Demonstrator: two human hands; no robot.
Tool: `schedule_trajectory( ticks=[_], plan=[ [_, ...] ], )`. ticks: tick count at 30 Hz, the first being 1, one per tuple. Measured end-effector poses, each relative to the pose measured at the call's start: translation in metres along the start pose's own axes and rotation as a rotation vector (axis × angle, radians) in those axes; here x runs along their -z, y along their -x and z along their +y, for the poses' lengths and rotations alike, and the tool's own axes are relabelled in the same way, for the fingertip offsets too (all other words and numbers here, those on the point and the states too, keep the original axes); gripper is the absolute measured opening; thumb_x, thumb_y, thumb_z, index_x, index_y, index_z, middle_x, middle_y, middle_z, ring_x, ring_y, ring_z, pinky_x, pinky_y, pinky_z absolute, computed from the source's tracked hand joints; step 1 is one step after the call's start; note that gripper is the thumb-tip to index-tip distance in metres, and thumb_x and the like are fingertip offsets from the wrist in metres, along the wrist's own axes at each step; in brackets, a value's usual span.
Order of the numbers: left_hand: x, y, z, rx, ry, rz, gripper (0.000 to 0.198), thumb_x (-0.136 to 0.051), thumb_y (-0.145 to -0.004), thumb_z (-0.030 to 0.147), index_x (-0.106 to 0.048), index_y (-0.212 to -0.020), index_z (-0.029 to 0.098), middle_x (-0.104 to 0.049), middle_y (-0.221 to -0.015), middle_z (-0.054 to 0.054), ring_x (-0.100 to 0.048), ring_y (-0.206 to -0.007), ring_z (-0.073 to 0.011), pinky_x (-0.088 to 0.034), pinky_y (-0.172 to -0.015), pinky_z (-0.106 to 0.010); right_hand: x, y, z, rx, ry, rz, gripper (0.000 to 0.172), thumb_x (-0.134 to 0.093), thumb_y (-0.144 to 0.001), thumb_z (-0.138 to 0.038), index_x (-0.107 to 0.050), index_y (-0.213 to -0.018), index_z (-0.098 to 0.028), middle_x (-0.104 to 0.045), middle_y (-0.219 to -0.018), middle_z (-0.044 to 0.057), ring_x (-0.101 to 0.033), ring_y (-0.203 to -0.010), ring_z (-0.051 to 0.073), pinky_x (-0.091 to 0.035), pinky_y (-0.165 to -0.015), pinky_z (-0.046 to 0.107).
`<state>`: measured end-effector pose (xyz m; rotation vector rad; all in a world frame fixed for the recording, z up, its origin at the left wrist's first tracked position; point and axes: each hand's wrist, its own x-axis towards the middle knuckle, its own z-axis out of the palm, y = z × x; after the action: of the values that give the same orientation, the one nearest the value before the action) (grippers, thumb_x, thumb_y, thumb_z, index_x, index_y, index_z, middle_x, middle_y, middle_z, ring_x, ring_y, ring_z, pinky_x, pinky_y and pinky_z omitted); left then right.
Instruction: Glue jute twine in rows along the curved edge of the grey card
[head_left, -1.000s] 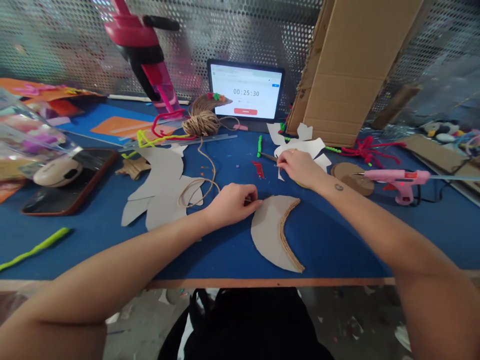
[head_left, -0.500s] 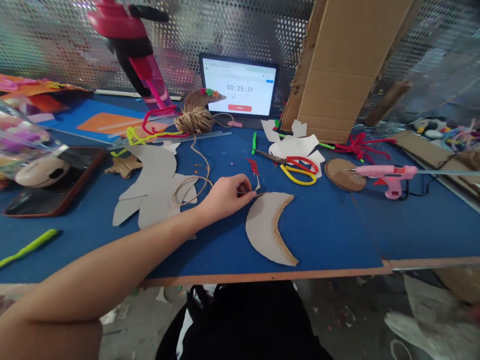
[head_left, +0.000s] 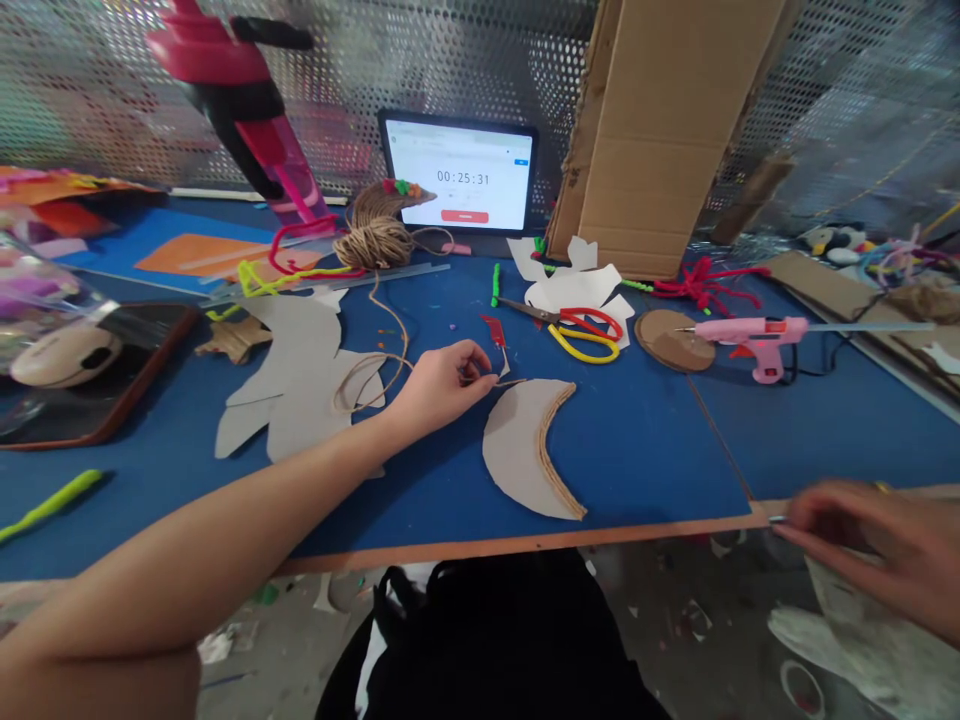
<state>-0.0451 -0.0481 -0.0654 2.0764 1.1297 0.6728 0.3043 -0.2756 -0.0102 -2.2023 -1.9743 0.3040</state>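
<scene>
Fingers (head_left: 486,384) of the left hand (head_left: 442,385) pinch thin brown string (head_left: 406,335), and a short bit pokes out toward the top of a gray cardboard moon (head_left: 514,450). The moon lies flat on the blue counter (head_left: 652,450), just right of that hand, with brown string along its inside curve. The right hand (head_left: 885,545) is blurry by the counter's front edge, its fingers curled; it is too fuzzy to tell if they hold something. Red and yellow scissors (head_left: 553,318) lie behind the moon.
</scene>
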Motion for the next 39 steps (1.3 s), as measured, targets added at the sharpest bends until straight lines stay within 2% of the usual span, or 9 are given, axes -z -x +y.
schedule_trajectory(
  ticks=[3, 5, 8, 12, 15, 18, 25, 31, 39],
  plan=[
    [0.000, 0.001, 0.001, -0.007, -0.008, -0.008, 0.015, -0.061, -0.077, 0.031, -0.058, -0.081, 0.017, -0.060, -0.065, 0.001, -0.053, -0.057, -0.0097, -0.040, -0.053, -0.019, 0.007, -0.069, -0.059, 0.287, -0.013, 0.045, 0.018, -0.054, -0.080, -0.047, -0.061, -0.071, -0.034, -0.068, -0.076, 0.005, -0.063, -0.066, 0.020, -0.044, -0.063, 0.035],
    [0.001, 0.002, 0.001, -0.014, -0.011, -0.010, 0.014, -0.060, -0.077, 0.030, -0.058, -0.080, 0.017, -0.060, -0.066, 0.001, -0.053, -0.057, -0.0095, -0.040, -0.052, -0.019, 0.000, -0.116, -0.102, 0.433, 0.034, 0.039, 0.019, -0.050, -0.084, -0.040, -0.062, -0.077, -0.029, -0.068, -0.081, 0.002, -0.063, -0.072, 0.018, -0.045, -0.067, 0.032],
    [0.002, 0.003, 0.001, -0.029, -0.009, -0.014, 0.011, -0.057, -0.077, 0.027, -0.057, -0.077, 0.017, -0.060, -0.065, 0.002, -0.053, -0.056, -0.0090, -0.039, -0.052, -0.019, -0.025, -0.176, -0.153, 0.478, 0.205, 0.045, 0.022, -0.052, -0.085, -0.040, -0.064, -0.084, -0.022, -0.067, -0.084, 0.004, -0.061, -0.080, 0.019, -0.042, -0.067, 0.030],
    [0.003, 0.004, 0.000, -0.054, -0.012, -0.024, 0.006, -0.056, -0.077, 0.022, -0.056, -0.074, 0.017, -0.058, -0.063, 0.003, -0.051, -0.054, -0.0080, -0.036, -0.051, -0.019, -0.055, -0.222, -0.191, 0.473, 0.308, 0.040, 0.032, -0.053, -0.082, -0.045, -0.066, -0.088, -0.015, -0.066, -0.088, 0.012, -0.060, -0.079, 0.024, -0.039, -0.062, 0.032],
    [0.003, 0.004, 0.000, -0.071, -0.016, -0.030, 0.002, -0.055, -0.075, 0.018, -0.056, -0.074, 0.016, -0.058, -0.062, 0.004, -0.050, -0.053, -0.0075, -0.035, -0.051, -0.019, -0.063, -0.233, -0.203, 0.443, 0.399, 0.017, 0.028, -0.055, -0.081, -0.036, -0.066, -0.085, -0.010, -0.065, -0.085, 0.016, -0.061, -0.075, 0.024, -0.040, -0.059, 0.032],
    [0.003, 0.004, 0.000, -0.074, -0.017, -0.025, 0.003, -0.055, -0.073, 0.014, -0.056, -0.074, 0.016, -0.058, -0.062, 0.004, -0.050, -0.054, -0.0075, -0.035, -0.052, -0.019, -0.063, -0.233, -0.210, 0.422, 0.476, -0.020, 0.021, -0.055, -0.083, -0.028, -0.064, -0.086, -0.010, -0.064, -0.084, 0.011, -0.060, -0.075, 0.019, -0.044, -0.063, 0.032],
    [0.002, 0.003, -0.001, -0.081, -0.020, -0.024, 0.007, -0.054, -0.072, 0.011, -0.057, -0.075, 0.016, -0.061, -0.065, 0.003, -0.053, -0.056, -0.0083, -0.037, -0.054, -0.019, -0.061, -0.229, -0.221, 0.401, 0.569, -0.097, 0.025, -0.057, -0.087, -0.036, -0.061, -0.093, -0.012, -0.063, -0.091, 0.005, -0.060, -0.082, 0.015, -0.051, -0.073, 0.034],
    [0.001, 0.003, -0.002, -0.074, -0.027, -0.027, 0.008, -0.053, -0.072, 0.012, -0.058, -0.076, 0.016, -0.061, -0.065, 0.002, -0.053, -0.056, -0.0086, -0.037, -0.053, -0.020, -0.067, -0.235, -0.230, 0.400, 0.546, -0.118, 0.028, -0.055, -0.089, -0.035, -0.058, -0.107, -0.013, -0.061, -0.103, 0.006, -0.061, -0.088, 0.016, -0.053, -0.077, 0.035],
    [0.003, 0.004, -0.001, -0.075, -0.028, -0.020, 0.008, -0.054, -0.071, 0.010, -0.057, -0.075, 0.016, -0.060, -0.063, 0.003, -0.052, -0.055, -0.0080, -0.035, -0.053, -0.020, -0.074, -0.240, -0.226, 0.401, 0.445, -0.087, 0.030, -0.055, -0.089, -0.036, -0.058, -0.109, -0.013, -0.061, -0.106, 0.007, -0.061, -0.090, 0.016, -0.052, -0.078, 0.036]
  ],
)
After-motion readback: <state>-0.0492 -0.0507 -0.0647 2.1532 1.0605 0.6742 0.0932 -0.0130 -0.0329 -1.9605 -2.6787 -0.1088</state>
